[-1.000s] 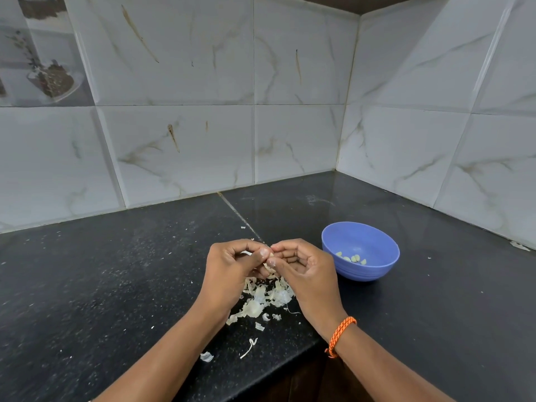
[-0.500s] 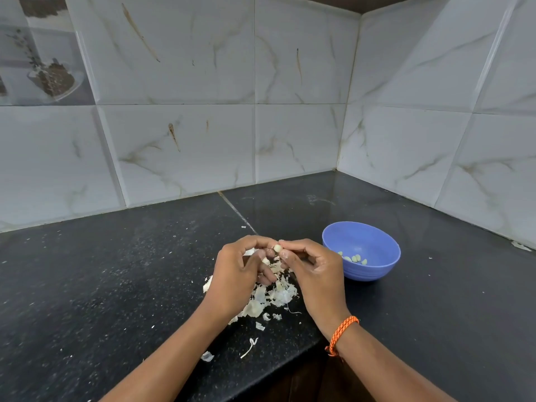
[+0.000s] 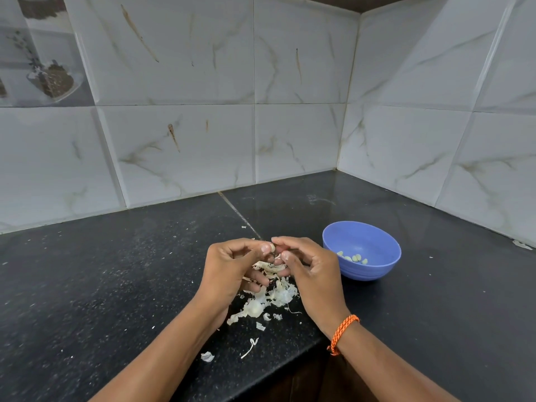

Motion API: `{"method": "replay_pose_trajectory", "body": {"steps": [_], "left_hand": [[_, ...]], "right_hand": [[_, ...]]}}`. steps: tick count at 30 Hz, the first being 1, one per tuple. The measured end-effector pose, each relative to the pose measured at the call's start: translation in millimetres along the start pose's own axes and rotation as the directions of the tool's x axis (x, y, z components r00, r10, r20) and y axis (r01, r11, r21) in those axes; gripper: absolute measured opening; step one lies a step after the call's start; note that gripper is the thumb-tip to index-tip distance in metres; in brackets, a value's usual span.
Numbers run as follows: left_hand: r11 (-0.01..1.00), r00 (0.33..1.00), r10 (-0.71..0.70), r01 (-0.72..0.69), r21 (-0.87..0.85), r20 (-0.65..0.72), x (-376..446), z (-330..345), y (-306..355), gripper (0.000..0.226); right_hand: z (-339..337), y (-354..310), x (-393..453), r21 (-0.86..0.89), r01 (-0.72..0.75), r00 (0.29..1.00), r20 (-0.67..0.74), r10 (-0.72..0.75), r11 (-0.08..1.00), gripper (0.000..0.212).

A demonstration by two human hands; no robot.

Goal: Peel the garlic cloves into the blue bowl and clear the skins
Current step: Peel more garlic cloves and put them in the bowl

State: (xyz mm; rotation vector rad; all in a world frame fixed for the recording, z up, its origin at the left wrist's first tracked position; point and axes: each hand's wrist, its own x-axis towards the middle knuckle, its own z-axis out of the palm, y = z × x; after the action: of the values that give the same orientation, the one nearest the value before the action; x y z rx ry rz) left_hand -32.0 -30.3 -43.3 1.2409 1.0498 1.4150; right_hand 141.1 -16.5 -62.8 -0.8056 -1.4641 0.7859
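Now we pinch a small white garlic clove [image 3: 272, 247] between left hand [image 3: 232, 266] and right hand [image 3: 311, 271] fingertips, peeling. Next it goes right, into the round blue plastic bowl [image 3: 374, 268].

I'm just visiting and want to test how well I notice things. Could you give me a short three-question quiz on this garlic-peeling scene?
1. True or false: the blue bowl holds some peeled cloves.
2. Where does the pile of skins lie?
A. inside the bowl
B. on the black counter, under the hands
C. on the wall tiles
3. Fill in: the orange wristband is on the ____ wrist.

Key
1. True: several pale cloves lie in it.
2. B. The left hand and right hand meet above the pile, pinching a clove between their fingertips.
3. right
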Motion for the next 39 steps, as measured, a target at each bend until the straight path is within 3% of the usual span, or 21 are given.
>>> {"method": "replay_pose_trajectory", "body": {"steps": [8,15,28,31,35,39], "left_hand": [[0.999,0.999,0.007,-0.006,-0.032,0.043,5,-1,-7,0.027],[0.997,0.996,0.043,-0.038,-0.068,0.076,4,1,-7,0.019],[0.974,0.984,0.165,-0.174,0.145,0.072,4,4,-6,0.014],[0.982,0.985,0.168,-0.171,0.082,0.036,3,6,-5,0.023],[0.980,0.979,0.197,-0.197,0.001,0.045,0,8,-2,0.019],[0.984,0.983,0.176,-0.174,-0.036,0.045,0,9,-2,0.015]], "right_hand": [[0,-1,1,-0.102,0.089,0.996,0.021,-0.087,0.991,0.018],[1,-3,-1,-0.055,0.081,0.995,-0.061,-0.085,0.995,0.015],[-1,-4,2,-0.064,0.025,0.993,-0.115,-0.032,0.998,0.006],[2,-1,1,-0.046,-0.008,0.994,-0.113,0.003,0.999,0.009],[1,1,1,-0.030,-0.039,0.994,-0.100,0.036,0.999,0.007],[0,9,3,-0.166,-0.018,0.999,-0.032,0.013,0.986,0.013]]}}
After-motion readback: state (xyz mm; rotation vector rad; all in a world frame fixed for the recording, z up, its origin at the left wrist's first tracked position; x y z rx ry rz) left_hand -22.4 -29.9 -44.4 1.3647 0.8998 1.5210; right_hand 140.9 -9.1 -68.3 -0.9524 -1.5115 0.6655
